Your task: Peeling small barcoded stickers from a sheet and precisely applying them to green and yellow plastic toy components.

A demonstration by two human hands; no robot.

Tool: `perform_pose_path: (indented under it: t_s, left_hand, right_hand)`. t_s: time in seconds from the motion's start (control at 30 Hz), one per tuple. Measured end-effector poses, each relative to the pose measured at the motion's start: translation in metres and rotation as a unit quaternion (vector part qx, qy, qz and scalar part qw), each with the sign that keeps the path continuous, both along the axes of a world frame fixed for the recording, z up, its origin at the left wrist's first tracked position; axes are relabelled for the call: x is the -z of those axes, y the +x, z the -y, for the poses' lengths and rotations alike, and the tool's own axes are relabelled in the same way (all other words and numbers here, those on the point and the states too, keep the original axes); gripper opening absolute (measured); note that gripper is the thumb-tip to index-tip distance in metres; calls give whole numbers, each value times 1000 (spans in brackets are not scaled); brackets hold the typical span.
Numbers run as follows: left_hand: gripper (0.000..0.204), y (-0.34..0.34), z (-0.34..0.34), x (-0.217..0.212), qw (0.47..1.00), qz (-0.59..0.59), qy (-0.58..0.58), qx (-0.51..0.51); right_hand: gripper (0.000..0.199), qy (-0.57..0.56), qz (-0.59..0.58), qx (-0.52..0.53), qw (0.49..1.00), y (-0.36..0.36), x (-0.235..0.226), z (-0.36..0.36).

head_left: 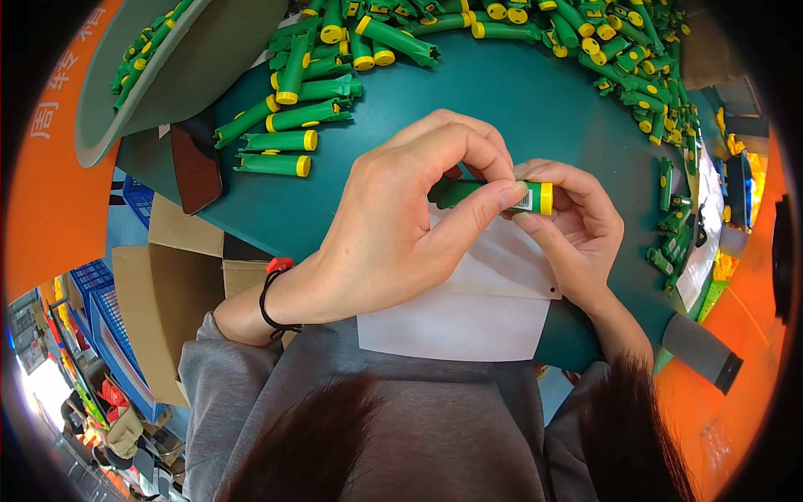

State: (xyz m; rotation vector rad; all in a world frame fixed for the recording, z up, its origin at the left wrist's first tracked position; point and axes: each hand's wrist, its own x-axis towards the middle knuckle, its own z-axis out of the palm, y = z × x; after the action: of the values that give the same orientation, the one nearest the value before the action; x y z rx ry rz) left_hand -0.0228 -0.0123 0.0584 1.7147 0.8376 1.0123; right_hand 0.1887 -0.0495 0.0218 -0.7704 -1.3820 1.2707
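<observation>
Between my two hands, above the green table [401,117], is a green plastic tube with a yellow end cap [546,199]. A small white label with dark bars [525,201] sits on its side near the cap. My left hand [418,201] pinches the tube, its thumb at the label. My right hand [581,222] holds the capped end between thumb and fingers. The tube's far-left end is partly hidden by my left fingers. Beneath my hands lies a white sheet [456,326], hanging over the table's near edge.
Many similar green tubes [393,38] are heaped along the table's far side and down the right. Several lie in a row [276,140] at left. A grey bin [209,58], a dark flat phone-like object [196,163], a cardboard box [159,301] and a grey cylinder [698,351] stand around.
</observation>
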Motion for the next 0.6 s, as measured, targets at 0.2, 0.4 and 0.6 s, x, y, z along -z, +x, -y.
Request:
perform_pose_path:
  t_s: [0.2, 0.4, 0.6]
  left_hand:
    - [9, 1, 0, 1, 1000, -3, 14, -5]
    - [16, 0, -1, 7, 1000, -2, 7, 4]
    - [18, 2, -6, 10, 989, 62, -132, 10]
  right_hand:
    - [39, 14, 18, -2, 1000, 1, 1, 1]
    - [39, 13, 39, 2, 999, 3, 0, 2]
    - [40, 58, 39, -40, 997, 8, 2, -3]
